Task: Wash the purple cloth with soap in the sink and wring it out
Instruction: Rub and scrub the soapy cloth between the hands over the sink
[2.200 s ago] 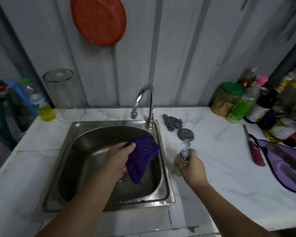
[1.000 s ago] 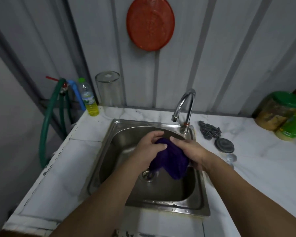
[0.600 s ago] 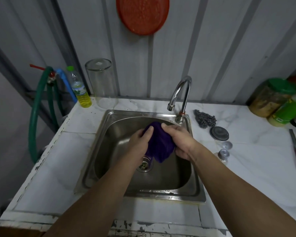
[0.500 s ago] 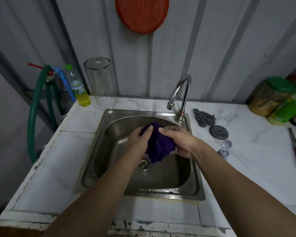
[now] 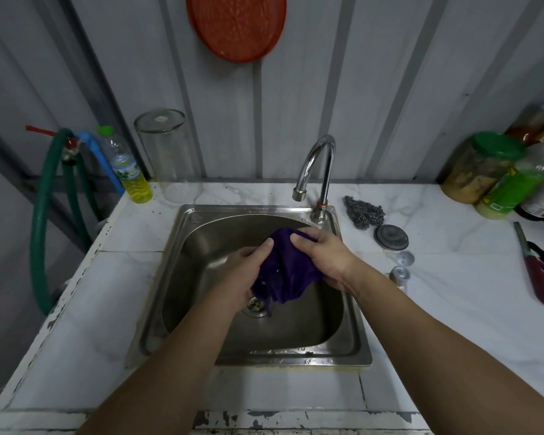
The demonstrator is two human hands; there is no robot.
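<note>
One purple cloth (image 5: 283,271) is bunched between two hands over one steel sink (image 5: 201,309), above the drain (image 5: 257,304). The left hand (image 5: 244,271) grips its left side, the right hand (image 5: 322,255) its right. Its long axis runs far to near, loose end hanging down. One tap (image 5: 316,171) stands behind.

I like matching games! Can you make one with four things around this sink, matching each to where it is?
Things:
1. purple cloth
2. round orange-red plastic tray
3. grey steel-wool scrubber
4. small plastic bottle of yellow liquid

Places:
A. hanging on the wall
B. back left corner of the counter
C. held in both hands over the sink
D. on the counter right of the tap

Pairs: 1-C, 2-A, 3-D, 4-B
</note>
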